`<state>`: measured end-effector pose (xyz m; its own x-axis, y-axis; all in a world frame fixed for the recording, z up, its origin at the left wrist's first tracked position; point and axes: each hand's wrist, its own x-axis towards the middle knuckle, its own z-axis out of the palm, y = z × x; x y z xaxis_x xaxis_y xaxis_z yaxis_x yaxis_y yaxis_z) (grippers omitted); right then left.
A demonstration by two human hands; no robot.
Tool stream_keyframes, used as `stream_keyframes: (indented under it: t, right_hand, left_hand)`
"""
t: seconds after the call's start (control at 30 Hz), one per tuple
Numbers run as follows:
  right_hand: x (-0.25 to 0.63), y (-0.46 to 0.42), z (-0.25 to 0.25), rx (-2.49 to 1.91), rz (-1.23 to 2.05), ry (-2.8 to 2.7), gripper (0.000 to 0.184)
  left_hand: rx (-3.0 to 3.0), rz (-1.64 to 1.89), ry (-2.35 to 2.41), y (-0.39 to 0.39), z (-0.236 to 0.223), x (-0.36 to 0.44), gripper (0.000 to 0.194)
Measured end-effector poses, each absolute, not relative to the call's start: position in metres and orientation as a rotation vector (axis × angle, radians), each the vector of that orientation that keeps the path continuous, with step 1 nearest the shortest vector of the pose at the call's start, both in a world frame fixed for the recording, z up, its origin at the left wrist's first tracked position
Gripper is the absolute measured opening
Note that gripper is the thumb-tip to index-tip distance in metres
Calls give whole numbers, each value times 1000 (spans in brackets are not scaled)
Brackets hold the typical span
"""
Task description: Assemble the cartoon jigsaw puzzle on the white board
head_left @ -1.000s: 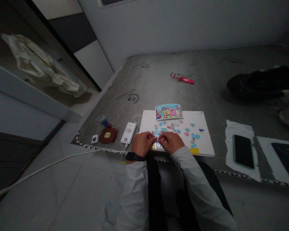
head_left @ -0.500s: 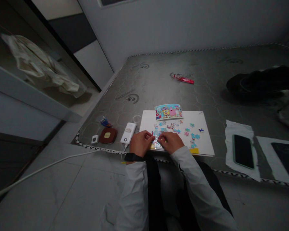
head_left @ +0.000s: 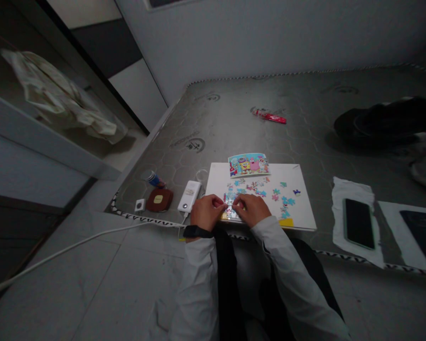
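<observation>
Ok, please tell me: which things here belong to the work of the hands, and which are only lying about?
Work: left hand, right hand, jigsaw pieces, white board, picture card.
Lying about: power bank, brown pad, small can, red wrapper, smartphone.

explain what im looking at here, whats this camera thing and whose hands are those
No machine here: a person is working with two bare hands. All three pictures come from one camera worn on their head, looking forward and down, so their arms enter from the bottom. The left hand, with a black watch on its wrist, and the right hand meet on a patch of jigsaw pieces. It's too small to tell whether they are gripping a piece. The patch lies on a white board, with loose jigsaw pieces nearby and a cartoon picture card at its far edge. On the grey mattress are also a white power bank and two black phones.
</observation>
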<state>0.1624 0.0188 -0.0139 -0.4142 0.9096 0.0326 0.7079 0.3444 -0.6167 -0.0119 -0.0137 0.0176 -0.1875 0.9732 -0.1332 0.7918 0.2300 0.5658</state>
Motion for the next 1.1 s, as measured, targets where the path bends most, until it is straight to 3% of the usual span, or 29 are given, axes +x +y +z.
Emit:
stream_keyframes:
  t: [0.5, 1.1]
  right_hand:
    - [164, 17, -4, -1456, 776, -2079, 10]
    - [185, 21, 20, -1579, 561, -2044, 11]
  left_hand:
    - [1551, 686, 2044, -13, 15, -14, 14]
    - [1483, 745, 1925, -12, 19, -6, 14]
